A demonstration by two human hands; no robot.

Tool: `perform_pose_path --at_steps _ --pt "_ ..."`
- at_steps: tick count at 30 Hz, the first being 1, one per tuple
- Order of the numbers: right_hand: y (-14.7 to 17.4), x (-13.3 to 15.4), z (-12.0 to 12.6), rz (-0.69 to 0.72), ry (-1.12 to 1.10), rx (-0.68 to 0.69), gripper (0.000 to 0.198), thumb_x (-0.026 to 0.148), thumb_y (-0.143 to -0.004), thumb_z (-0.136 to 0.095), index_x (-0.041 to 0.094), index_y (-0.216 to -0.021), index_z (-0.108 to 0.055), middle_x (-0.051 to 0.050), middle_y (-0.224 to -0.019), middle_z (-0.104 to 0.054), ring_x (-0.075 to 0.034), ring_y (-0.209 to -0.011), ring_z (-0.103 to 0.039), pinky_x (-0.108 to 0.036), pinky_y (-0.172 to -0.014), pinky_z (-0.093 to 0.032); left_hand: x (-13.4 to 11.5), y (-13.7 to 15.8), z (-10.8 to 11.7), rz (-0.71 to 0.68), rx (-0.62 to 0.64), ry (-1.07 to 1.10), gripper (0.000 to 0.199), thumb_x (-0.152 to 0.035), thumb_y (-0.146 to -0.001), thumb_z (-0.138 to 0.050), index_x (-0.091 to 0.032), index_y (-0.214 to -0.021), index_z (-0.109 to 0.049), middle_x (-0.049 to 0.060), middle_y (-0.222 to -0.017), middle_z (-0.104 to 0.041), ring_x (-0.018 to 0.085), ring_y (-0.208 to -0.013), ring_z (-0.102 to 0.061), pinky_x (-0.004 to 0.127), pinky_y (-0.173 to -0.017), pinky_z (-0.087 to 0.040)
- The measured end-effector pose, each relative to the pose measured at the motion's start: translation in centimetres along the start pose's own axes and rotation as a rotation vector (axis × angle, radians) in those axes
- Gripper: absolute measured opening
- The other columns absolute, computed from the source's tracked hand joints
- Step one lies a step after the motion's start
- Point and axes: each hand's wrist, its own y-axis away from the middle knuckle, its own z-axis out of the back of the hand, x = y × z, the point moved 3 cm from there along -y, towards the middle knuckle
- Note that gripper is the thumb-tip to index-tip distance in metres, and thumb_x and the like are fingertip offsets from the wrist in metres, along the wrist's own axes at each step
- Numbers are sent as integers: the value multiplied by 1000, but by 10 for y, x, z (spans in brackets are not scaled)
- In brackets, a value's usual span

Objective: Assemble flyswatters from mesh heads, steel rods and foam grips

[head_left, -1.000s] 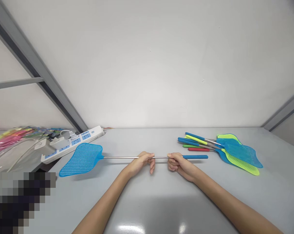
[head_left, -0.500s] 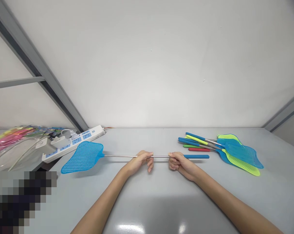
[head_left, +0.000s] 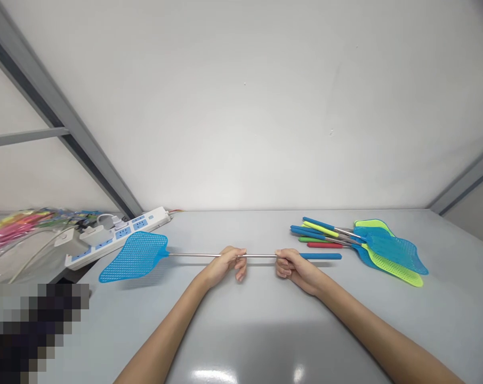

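Note:
A blue fly swatter (head_left: 139, 257) with a thin metal rod and a blue handle lies level across the head view, held a little above the table. My left hand (head_left: 228, 264) pinches the middle of its rod between thumb and fingers, the lower fingers curled loosely. Closer to the handle, my right hand (head_left: 295, 268) is closed round the same rod. The perforated head points left and the handle sticks out to the right. A pile of fly swatters (head_left: 393, 248), blue and yellow-green with blue, yellow, green and red handles, rests on the table at the right.
A white power strip (head_left: 155, 217) with plugs in it lies at the back left. Beyond it are cables and a clear plastic bag (head_left: 23, 226) of colourful things. The grey table (head_left: 241, 330) meets a white wall, with grey metal posts (head_left: 93, 160) at the sides.
The view has shifted slightly, so everything sits a little further left. Both hands keep their hold on the fly swatter, with hardly any movement between them.

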Motion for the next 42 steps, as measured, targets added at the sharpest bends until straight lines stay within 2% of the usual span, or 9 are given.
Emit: perform_pose_path --at_steps 4,13,42 --pt "-1 1 0 6 -5 -6 34 25 -73 -47 18 -47 -27 7 -46 -18 -7 -42 -24 -25 -47 -20 0 0 4 1 -25 -21 40 -32 -80 -33 -19 -43 -27 -2 -34 -38 12 -39 -42 26 -48 -31" --pt "-1 2 1 14 6 -16 34 27 -72 -48 18 -47 -28 7 -45 -18 -6 -42 -24 -25 -46 -20 -2 1 10 21 -55 -76 40 -33 -80 -34 -18 -43 -25 -3 -34 -34 9 -38 -34 25 -47 -26" --pt "-5 -1 5 41 -27 -29 34 27 -71 -49 19 -47 -27 7 -46 -20 -6 -41 -22 -25 -46 -18 -2 4 20 67 -94 -47 41 -35 -78 -36 -19 -43 -23 -5 -34 -31 9 -36 -34 25 -47 -26"
